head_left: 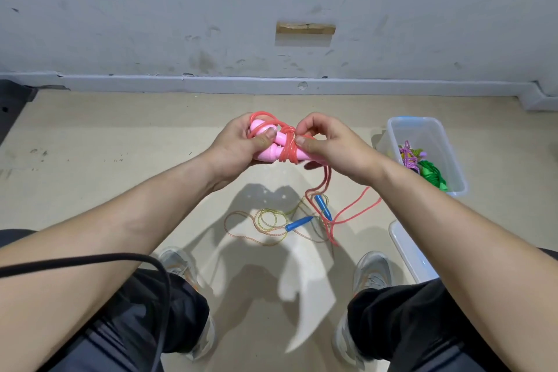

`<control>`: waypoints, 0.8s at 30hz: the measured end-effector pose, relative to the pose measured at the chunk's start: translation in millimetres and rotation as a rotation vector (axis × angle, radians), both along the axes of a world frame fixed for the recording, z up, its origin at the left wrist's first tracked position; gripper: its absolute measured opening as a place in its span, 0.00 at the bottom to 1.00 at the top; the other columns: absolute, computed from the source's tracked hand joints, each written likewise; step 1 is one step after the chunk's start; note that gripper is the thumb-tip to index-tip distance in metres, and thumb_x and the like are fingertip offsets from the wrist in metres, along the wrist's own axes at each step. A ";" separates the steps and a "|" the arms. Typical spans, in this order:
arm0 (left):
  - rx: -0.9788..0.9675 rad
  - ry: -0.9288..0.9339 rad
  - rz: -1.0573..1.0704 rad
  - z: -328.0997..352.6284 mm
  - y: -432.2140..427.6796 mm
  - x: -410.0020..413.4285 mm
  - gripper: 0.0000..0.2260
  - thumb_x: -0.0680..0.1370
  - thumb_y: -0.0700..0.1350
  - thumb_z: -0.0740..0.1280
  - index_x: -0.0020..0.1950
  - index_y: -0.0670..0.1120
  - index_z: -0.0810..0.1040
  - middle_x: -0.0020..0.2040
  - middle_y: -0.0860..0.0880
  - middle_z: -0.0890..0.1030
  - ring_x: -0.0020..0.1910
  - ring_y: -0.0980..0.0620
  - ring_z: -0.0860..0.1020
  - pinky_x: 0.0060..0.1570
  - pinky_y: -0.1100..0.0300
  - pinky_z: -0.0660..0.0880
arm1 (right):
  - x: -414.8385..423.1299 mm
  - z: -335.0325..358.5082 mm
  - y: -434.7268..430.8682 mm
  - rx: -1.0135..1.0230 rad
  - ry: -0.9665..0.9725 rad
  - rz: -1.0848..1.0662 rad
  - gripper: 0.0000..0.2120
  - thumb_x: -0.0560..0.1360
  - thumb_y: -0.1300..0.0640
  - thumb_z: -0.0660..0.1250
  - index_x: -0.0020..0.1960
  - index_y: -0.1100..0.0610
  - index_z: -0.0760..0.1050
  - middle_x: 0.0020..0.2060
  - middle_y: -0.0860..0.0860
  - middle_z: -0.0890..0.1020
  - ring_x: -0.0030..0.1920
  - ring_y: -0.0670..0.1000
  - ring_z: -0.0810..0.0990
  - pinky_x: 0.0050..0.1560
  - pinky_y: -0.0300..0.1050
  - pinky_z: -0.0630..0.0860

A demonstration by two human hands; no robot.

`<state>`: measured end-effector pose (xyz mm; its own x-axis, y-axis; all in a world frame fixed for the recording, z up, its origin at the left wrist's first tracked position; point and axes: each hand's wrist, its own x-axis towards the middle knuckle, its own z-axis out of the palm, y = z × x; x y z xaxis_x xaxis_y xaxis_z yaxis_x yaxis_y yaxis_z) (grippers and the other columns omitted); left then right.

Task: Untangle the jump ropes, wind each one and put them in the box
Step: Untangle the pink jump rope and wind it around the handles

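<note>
Pale floor (pixel 120 136) runs up to a scuffed white wall, and the person sits low over it, knees and grey shoes at the bottom of the frame. At the right edge stands the clear box (pixel 414 119), open, with what looks like its lid (pixel 407 251) lying lower right; inside it are a purple rope (pixel 409 158) and a green rope (pixel 434 175), both bundled, so I'd judge two of them finished. At the centre both hands are raised over the floor. The left hand (pixel 238 145) has a closed grip round the pink handles (pixel 267 155) and the loops gathered at their ends. The right hand (pixel 329 148) holds the pink rope (pixel 288 149) in a narrow grip between thumb and forefinger, right at the turns bound across the handles. Several turns are on, yet a long tail (pixel 347 214) drops to the floor below the hands, so this winding looks roughly half done. Under them, lower centre, a speckled rope (pixel 262 220) with blue handles (pixel 299 223) lies in slack loops, and the pink tail crosses it near the handles. By my reckoning that one is left: free it, wind it, then box both. A black cable (pixel 90 260) curves across the lower left.
</note>
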<state>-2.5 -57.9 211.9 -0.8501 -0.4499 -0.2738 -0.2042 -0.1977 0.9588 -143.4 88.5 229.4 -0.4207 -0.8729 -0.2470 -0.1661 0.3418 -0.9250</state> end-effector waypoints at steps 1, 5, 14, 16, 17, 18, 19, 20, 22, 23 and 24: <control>0.021 -0.007 -0.004 0.5 2.2 0.4 0.12 0.81 0.40 0.67 0.62 0.37 0.74 0.52 0.41 0.80 0.47 0.44 0.80 0.51 0.48 0.78 | -1.2 1.3 1.0 0.014 -0.008 0.011 0.03 0.81 0.61 0.66 0.49 0.56 0.74 0.41 0.52 0.79 0.39 0.51 0.83 0.39 0.49 0.78; 0.068 -0.103 -0.013 7.3 7.4 -1.4 0.05 0.82 0.39 0.63 0.55 0.42 0.78 0.47 0.44 0.82 0.43 0.48 0.80 0.43 0.56 0.79 | -1.5 -1.1 3.7 0.007 -0.004 0.008 0.03 0.80 0.62 0.67 0.47 0.57 0.75 0.36 0.53 0.80 0.35 0.55 0.83 0.33 0.45 0.72; 0.094 -0.347 -0.035 18.1 11.1 -1.9 0.16 0.78 0.55 0.67 0.60 0.47 0.76 0.46 0.44 0.83 0.33 0.44 0.81 0.32 0.57 0.79 | -1.7 -4.6 2.3 0.009 0.073 0.080 0.05 0.79 0.60 0.70 0.46 0.55 0.75 0.38 0.55 0.79 0.33 0.52 0.80 0.35 0.49 0.74; -0.034 -0.321 -0.060 13.3 13.8 0.3 0.19 0.74 0.58 0.73 0.56 0.46 0.77 0.40 0.45 0.83 0.30 0.48 0.78 0.26 0.63 0.69 | -0.2 -5.3 2.4 0.036 0.082 0.083 0.04 0.79 0.60 0.68 0.47 0.56 0.75 0.36 0.53 0.79 0.33 0.52 0.80 0.32 0.45 0.72; -0.062 -0.301 -0.061 10.2 16.6 1.9 0.20 0.72 0.56 0.76 0.55 0.46 0.77 0.38 0.45 0.83 0.29 0.49 0.76 0.25 0.63 0.68 | 0.8 -6.0 2.1 0.054 0.086 0.086 0.04 0.79 0.60 0.68 0.47 0.56 0.75 0.34 0.52 0.79 0.33 0.52 0.80 0.32 0.45 0.72; -0.070 -0.283 -0.057 7.2 19.0 3.7 0.20 0.70 0.54 0.78 0.55 0.46 0.77 0.37 0.45 0.83 0.28 0.50 0.76 0.25 0.63 0.68 | 1.3 -6.3 2.2 0.075 0.084 0.090 0.04 0.79 0.59 0.68 0.47 0.57 0.75 0.33 0.51 0.80 0.32 0.52 0.81 0.32 0.45 0.72; -0.077 -0.268 -0.058 5.1 20.8 5.3 0.21 0.69 0.52 0.79 0.55 0.45 0.77 0.36 0.45 0.83 0.28 0.50 0.76 0.25 0.63 0.68 | 1.0 -5.9 3.0 0.093 0.069 0.090 0.04 0.79 0.59 0.69 0.46 0.57 0.76 0.32 0.50 0.80 0.32 0.51 0.81 0.32 0.45 0.73; -0.089 -0.254 -0.065 4.9 21.9 6.5 0.20 0.68 0.50 0.80 0.54 0.45 0.77 0.36 0.45 0.84 0.28 0.50 0.76 0.25 0.63 0.67 | -0.3 -5.3 4.0 0.106 0.034 0.086 0.04 0.79 0.60 0.69 0.46 0.58 0.77 0.31 0.50 0.81 0.32 0.52 0.81 0.33 0.46 0.74; -0.110 -0.230 -0.102 6.2 21.9 7.3 0.18 0.67 0.47 0.81 0.51 0.46 0.77 0.36 0.42 0.83 0.28 0.48 0.75 0.26 0.63 0.66 | -4.4 -1.8 6.7 0.118 -0.086 0.092 0.05 0.76 0.61 0.72 0.44 0.60 0.78 0.31 0.53 0.83 0.30 0.53 0.82 0.33 0.47 0.77; -0.119 -0.221 -0.125 6.9 21.0 7.6 0.17 0.67 0.45 0.81 0.49 0.47 0.77 0.37 0.39 0.83 0.28 0.47 0.75 0.26 0.63 0.65 | -6.7 0.0 7.4 0.125 -0.137 0.108 0.05 0.75 0.62 0.74 0.43 0.61 0.79 0.31 0.54 0.83 0.30 0.54 0.82 0.33 0.47 0.78; -0.128 -0.213 -0.150 8.0 20.0 8.1 0.17 0.67 0.44 0.81 0.49 0.47 0.76 0.38 0.37 0.83 0.28 0.47 0.75 0.26 0.63 0.65 | -8.9 2.4 7.9 0.133 -0.146 0.132 0.07 0.74 0.61 0.75 0.42 0.62 0.79 0.30 0.55 0.83 0.29 0.54 0.81 0.32 0.46 0.78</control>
<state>5.7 -37.8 219.8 -0.8394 -0.3655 -0.4023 -0.4214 -0.0299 0.9064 -152.3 96.4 231.8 -0.2569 -0.8735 -0.4136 -0.0852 0.4467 -0.8906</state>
